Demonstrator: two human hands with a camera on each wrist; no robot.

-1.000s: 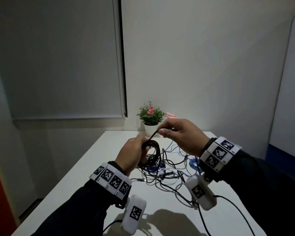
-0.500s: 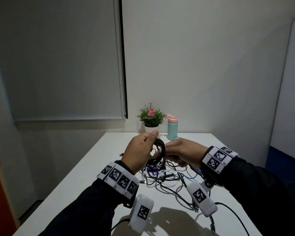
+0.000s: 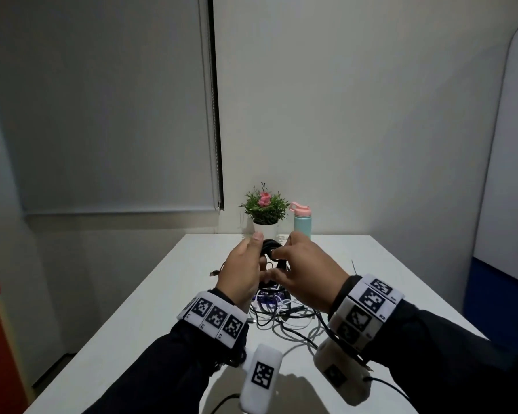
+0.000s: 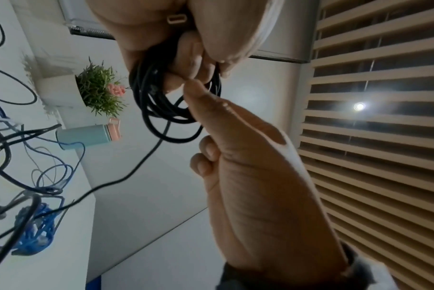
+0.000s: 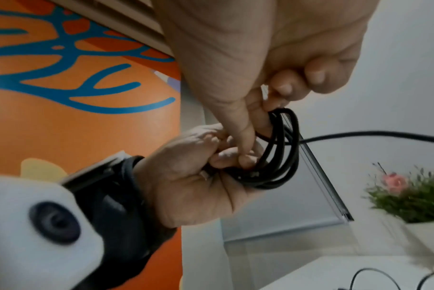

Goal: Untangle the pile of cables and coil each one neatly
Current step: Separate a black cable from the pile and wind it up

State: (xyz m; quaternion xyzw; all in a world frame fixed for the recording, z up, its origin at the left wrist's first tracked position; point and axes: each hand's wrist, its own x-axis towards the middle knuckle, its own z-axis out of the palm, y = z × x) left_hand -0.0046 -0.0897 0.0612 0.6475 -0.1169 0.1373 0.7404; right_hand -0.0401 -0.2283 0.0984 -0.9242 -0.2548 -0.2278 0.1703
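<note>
The black coil (image 3: 271, 249) is held in the air above the bench (image 3: 168, 294), between both hands. The left hand (image 3: 243, 271) wraps its loops in a curled grip; the right hand (image 3: 304, 276) pinches the loops between thumb and forefinger. A tail runs down to the tangled pile (image 3: 281, 315) beneath. Behind stand a plant (image 3: 265, 204) and bottle (image 3: 302, 221).

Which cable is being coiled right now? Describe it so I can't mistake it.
On the white table, above the tangled pile, both hands meet. The black cable is looped between left hand and right hand, the only one lifted and wound.
</note>
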